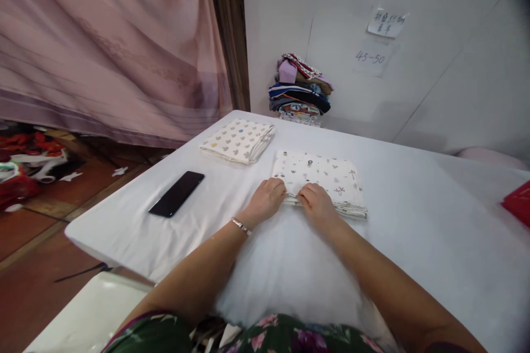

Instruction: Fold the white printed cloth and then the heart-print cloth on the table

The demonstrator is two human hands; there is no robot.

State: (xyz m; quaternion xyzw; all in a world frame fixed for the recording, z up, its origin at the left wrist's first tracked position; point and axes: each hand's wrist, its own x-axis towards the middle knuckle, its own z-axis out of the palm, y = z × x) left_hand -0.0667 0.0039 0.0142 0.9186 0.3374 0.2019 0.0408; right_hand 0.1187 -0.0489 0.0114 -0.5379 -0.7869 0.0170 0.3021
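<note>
A folded white cloth (327, 174) with a small scattered print lies flat on the table in front of me. My left hand (269, 197) pinches the near edge at its left corner, fingers closed. Close beside it, my right hand (318, 203) grips the same near edge, thumb and fingers pressed together on the fabric. Several layers show along the cloth's front side. Farther back and to the left sits a second folded cloth (238, 140), cream with grey motifs, touched by neither hand.
A black phone (177, 193) lies on the white-covered table (414, 220) at left. Behind the far edge rises a stack of folded clothes (300, 91) by the wall. A pink curtain (124, 38) hangs at left, a white stool (91, 314) stands below, and something red (518, 203) is at far right.
</note>
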